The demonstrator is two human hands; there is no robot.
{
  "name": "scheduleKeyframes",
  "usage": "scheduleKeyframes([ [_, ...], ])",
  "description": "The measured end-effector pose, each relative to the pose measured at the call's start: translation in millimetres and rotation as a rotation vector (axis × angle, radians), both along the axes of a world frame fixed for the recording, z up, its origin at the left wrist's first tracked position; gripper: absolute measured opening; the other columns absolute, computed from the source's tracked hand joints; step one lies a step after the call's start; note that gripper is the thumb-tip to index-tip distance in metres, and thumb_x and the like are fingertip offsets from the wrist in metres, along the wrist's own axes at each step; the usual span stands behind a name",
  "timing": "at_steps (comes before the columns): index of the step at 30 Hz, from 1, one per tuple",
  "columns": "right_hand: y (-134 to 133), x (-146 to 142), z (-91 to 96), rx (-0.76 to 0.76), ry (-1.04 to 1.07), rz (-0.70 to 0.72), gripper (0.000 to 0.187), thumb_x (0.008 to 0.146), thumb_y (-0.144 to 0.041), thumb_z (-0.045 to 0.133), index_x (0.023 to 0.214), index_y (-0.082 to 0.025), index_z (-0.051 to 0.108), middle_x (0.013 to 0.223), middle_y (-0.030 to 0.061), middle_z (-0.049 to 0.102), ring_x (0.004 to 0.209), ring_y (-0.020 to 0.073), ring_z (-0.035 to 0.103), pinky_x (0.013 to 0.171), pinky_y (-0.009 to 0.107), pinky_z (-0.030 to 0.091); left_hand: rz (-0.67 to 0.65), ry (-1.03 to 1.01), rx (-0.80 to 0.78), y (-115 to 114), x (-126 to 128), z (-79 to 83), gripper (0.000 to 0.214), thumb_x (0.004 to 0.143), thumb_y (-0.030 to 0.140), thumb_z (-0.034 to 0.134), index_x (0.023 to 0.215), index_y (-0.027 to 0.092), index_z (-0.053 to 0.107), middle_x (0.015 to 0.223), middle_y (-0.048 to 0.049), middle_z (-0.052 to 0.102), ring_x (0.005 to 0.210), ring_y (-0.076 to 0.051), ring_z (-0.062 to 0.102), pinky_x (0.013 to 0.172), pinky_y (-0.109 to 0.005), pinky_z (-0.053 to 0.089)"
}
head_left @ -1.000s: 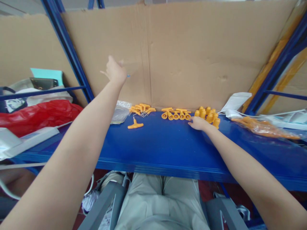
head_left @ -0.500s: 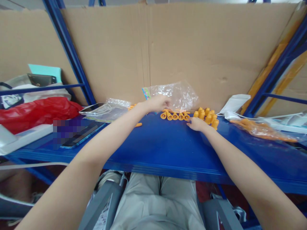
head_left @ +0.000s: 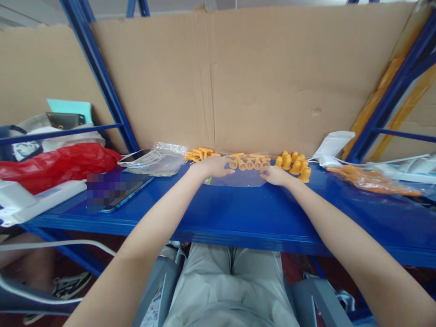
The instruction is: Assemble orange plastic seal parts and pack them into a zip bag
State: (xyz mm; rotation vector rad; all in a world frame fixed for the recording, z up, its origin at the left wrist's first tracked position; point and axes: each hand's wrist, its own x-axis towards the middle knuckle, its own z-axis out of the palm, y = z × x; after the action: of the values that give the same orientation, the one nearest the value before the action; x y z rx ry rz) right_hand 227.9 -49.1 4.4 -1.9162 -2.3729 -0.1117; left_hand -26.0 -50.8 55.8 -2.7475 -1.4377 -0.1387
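A clear plastic bag [head_left: 238, 180] lies low over the blue shelf, its see-through film spread across a row of orange funnel-ended pieces [head_left: 250, 165]. At the bag's left end is my left hand [head_left: 211, 167], closed on its edge, with a bit of coloured label showing below the fingers. My right hand [head_left: 275, 175] pinches the bag's right edge, fingers curled. Just right of that hand stand several orange cup-like caps [head_left: 294, 164]. Behind my left hand lie more orange pieces [head_left: 200, 154], partly covered by it.
To the left are a phone [head_left: 127, 193], a clear packet with white cable [head_left: 158, 161] and a red bag [head_left: 64, 161]. At the right lies a bag of orange parts [head_left: 371, 180] near a white paper-like item [head_left: 335, 146]. Cardboard [head_left: 272, 81] backs the blue shelf [head_left: 225, 213].
The bag has come down from upright behind the row to lie over it. My left hand has moved left and lower, uncovering orange pieces; my right hand has shifted slightly left.
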Motion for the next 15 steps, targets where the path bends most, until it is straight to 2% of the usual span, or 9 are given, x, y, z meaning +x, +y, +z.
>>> scheduleKeyframes([
  [2, -0.5, -0.3, 0.4, -0.002, -0.002, -0.002, 0.034, 0.092, -0.021, 0.047, 0.116, -0.018, 0.07, 0.111, 0.0094, 0.073, 0.102, 0.0219, 0.068, 0.087, 0.026, 0.049, 0.027, 0.009, 0.031, 6.0, 3.8, -21.3, 0.063, 0.091, 0.051, 0.044, 0.146, 0.021, 0.044, 0.153, -0.0106, 0.041, 0.142, -0.029, 0.036, 0.114, -0.04, 0.029],
  [4, -0.5, -0.1, 0.4, 0.005, -0.002, -0.004, 0.034, 0.092, -0.021, 0.047, 0.117, -0.019, 0.07, 0.113, 0.008, 0.072, 0.103, 0.0216, 0.067, 0.088, 0.026, 0.049, 0.055, 0.079, -0.1, 13.0, 7.0, -39.6, 0.067, 0.092, 0.051, 0.041, 0.149, 0.016, 0.038, 0.157, -0.0136, 0.033, 0.146, -0.029, 0.028, 0.117, -0.041, 0.022],
  [6, -0.5, 0.1, 0.6, 0.005, -0.008, 0.001, 0.034, 0.092, -0.021, 0.047, 0.117, -0.02, 0.069, 0.116, 0.0067, 0.072, 0.105, 0.0209, 0.067, 0.089, 0.026, 0.048, 0.051, 0.087, -0.219, 19.2, 7.6, -50.6, 0.067, 0.094, 0.051, 0.033, 0.152, 0.016, 0.032, 0.159, -0.0119, 0.027, 0.148, -0.027, 0.024, 0.118, -0.041, 0.02],
  [10, -2.3, -0.7, 2.7, -0.028, -0.018, 0.012, 0.032, 0.092, -0.021, 0.045, 0.113, -0.018, 0.07, 0.113, 0.0074, 0.072, 0.102, 0.0206, 0.067, 0.087, 0.025, 0.048, -0.014, 0.083, -0.264, 24.7, 2.3, -51.6, 0.069, 0.094, 0.053, 0.029, 0.152, 0.017, 0.03, 0.16, -0.0088, 0.022, 0.149, -0.023, 0.021, 0.119, -0.034, 0.019],
  [15, -3.1, 0.1, 5.1, -0.003, 0.009, 0.026, 0.029, 0.09, -0.017, 0.045, 0.1, -0.017, 0.073, 0.102, 0.007, 0.075, 0.094, 0.0189, 0.067, 0.08, 0.022, 0.046, -0.004, 0.076, -0.225, 20.8, 1.6, -46.9, 0.066, 0.095, 0.047, 0.03, 0.151, 0.011, 0.032, 0.16, -0.0109, 0.025, 0.148, -0.022, 0.022, 0.119, -0.031, 0.018],
])
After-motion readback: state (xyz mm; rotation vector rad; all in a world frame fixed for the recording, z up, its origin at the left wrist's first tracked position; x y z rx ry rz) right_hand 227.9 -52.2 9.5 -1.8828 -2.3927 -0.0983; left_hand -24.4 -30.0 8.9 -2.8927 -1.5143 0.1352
